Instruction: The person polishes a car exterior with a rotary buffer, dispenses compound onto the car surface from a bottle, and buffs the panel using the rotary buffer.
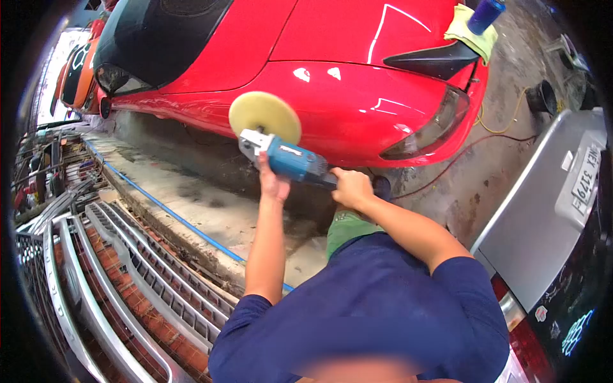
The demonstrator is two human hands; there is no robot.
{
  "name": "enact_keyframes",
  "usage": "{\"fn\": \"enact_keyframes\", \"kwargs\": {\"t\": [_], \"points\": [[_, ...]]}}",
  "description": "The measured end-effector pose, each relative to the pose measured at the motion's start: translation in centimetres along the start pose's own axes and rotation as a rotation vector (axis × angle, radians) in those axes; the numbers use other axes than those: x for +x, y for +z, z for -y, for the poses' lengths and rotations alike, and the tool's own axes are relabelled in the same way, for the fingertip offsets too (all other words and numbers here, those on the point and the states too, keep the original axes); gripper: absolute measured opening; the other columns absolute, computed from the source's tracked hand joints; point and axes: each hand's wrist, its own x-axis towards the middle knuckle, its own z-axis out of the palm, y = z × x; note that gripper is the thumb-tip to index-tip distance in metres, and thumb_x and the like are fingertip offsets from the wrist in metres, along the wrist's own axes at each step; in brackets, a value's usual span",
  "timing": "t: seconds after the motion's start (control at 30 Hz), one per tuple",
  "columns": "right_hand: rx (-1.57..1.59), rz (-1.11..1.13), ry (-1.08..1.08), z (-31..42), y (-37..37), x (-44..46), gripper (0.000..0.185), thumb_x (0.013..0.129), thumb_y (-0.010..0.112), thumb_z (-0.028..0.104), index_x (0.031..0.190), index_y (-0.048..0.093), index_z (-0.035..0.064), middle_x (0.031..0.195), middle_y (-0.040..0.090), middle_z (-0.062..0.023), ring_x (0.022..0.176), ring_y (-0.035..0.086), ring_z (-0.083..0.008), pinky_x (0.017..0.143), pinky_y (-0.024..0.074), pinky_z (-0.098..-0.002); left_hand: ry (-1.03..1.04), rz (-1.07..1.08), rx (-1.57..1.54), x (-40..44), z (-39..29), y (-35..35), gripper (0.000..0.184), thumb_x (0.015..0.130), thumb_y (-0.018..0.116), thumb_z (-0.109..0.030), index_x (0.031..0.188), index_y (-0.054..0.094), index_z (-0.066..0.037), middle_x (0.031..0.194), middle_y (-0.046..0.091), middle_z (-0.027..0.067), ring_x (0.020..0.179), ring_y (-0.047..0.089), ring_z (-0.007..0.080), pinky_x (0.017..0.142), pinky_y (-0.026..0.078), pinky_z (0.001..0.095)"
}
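Observation:
A blue polisher (294, 161) with a silver head and a round pale-yellow pad (265, 115) is held out in front of me. My left hand (274, 183) grips it from below near the head, thumb up along the body. Around the rear handle, my right hand (352, 187) is closed. The pad overlaps the lower side of the red car (345, 108) in the view; whether it touches the paint, I cannot tell. Glossy light reflections show on the car's body.
On the car's front lie a yellow-green cloth (471, 33) and a blue bottle (486, 16). A grey vehicle panel (536, 230) stands at right. Several metal grilles (153, 274) lie at lower left beside a blue hose (185, 220). A red hose (440, 163) crosses the floor.

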Motion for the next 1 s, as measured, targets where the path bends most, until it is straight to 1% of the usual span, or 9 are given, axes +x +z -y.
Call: {"fn": "enact_keyframes", "kwargs": {"t": [0.07,0.17,0.33,0.47,0.63,0.7,0.83,0.9,1.0], "points": [[0.037,-0.054,0.081,-4.6,-0.5,-3.5,0.056,0.074,0.079,0.029,0.127,0.072,0.0133,0.102,0.077,-0.0225,0.097,0.075,-0.0409,0.086,0.0601,-0.0520,-0.035,0.013,-0.003,-1.6,3.8,4.6,0.079,0.095,0.075,-0.059,0.156,0.046,-0.017,0.147,0.058,0.0051,0.137,0.055,0.0246,0.116,0.044,0.0487],[0.215,-0.147,0.241,-12.6,-0.6,-10.3,0.046,0.072,0.081,0.026,0.115,0.077,0.0112,0.100,0.076,-0.0236,0.094,0.077,-0.0370,0.080,0.0590,-0.0469,0.026,0.009,0.218,-4.5,10.0,14.7,0.067,0.089,0.089,-0.028,0.142,0.051,-0.012,0.130,0.064,0.0033,0.115,0.063,0.0189,0.103,0.050,0.0410],[0.651,-0.297,0.366,-19.8,0.4,-18.4,0.038,0.072,0.080,0.015,0.107,0.075,0.0005,0.085,0.076,-0.0120,0.079,0.073,-0.0228,0.078,0.0571,-0.0386,-0.055,0.080,0.583,-7.2,17.8,23.3,0.095,0.076,0.098,-0.039,0.137,0.037,0.001,0.129,0.064,0.0186,0.117,0.066,0.0247,0.100,0.055,0.0400],[0.701,-0.319,0.429,-20.4,2.6,-20.1,0.034,0.073,0.079,0.015,0.101,0.072,-0.0029,0.084,0.075,-0.0100,0.077,0.069,-0.0207,0.078,0.0562,-0.0370,-0.049,0.139,0.714,-7.1,20.2,24.4,0.089,0.076,0.097,-0.036,0.137,0.043,0.001,0.127,0.066,0.0149,0.116,0.066,0.0234,0.104,0.053,0.0396],[0.672,-0.174,0.312,-14.8,0.3,-17.0,0.039,0.076,0.079,0.017,0.111,0.074,0.0008,0.088,0.077,-0.0150,0.084,0.074,-0.0241,0.082,0.0569,-0.0396,0.048,0.116,0.280,-6.2,16.7,18.4,0.068,0.080,0.092,-0.024,0.132,0.053,-0.005,0.115,0.070,0.0083,0.102,0.069,0.0194,0.094,0.057,0.0373],[0.555,-0.174,0.152,-11.9,1.2,-13.7,0.053,0.077,0.084,0.028,0.122,0.073,0.0024,0.101,0.078,-0.0243,0.097,0.076,-0.0434,0.088,0.0582,-0.0483,-0.082,0.130,0.130,-6.4,10.0,16.5,0.055,0.082,0.085,-0.026,0.127,0.061,-0.008,0.109,0.071,0.0053,0.097,0.071,0.0207,0.092,0.059,0.0410],[0.333,-0.003,-0.080,-2.4,0.4,-5.5,0.083,0.083,0.083,0.048,0.148,0.051,0.0064,0.106,0.074,-0.0302,0.100,0.073,-0.0481,0.088,0.0574,-0.0556,-0.011,-0.011,0.035,-2.0,0.1,7.9,0.068,0.089,0.070,-0.052,0.139,0.060,-0.008,0.123,0.068,0.0108,0.112,0.068,0.0280,0.102,0.056,0.0480],[0.285,0.032,-0.215,2.6,0.1,-1.3,0.080,0.087,0.081,0.044,0.149,0.047,0.0069,0.108,0.073,-0.0293,0.103,0.072,-0.0482,0.089,0.0573,-0.0572,0.103,-0.031,0.026,1.5,-4.3,2.3,0.077,0.092,0.063,-0.067,0.142,0.060,-0.009,0.130,0.069,0.0136,0.116,0.068,0.0337,0.103,0.056,0.0527],[0.158,0.080,-0.253,8.8,0.5,3.7,0.068,0.089,0.082,0.042,0.133,0.051,0.0010,0.108,0.074,-0.0264,0.101,0.073,-0.0458,0.088,0.0597,-0.0552,0.161,-0.063,-0.051,5.0,-9.2,-3.7,0.080,0.094,0.060,-0.070,0.141,0.058,-0.006,0.126,0.070,0.0178,0.111,0.070,0.0410,0.101,0.056,0.0580]]}}
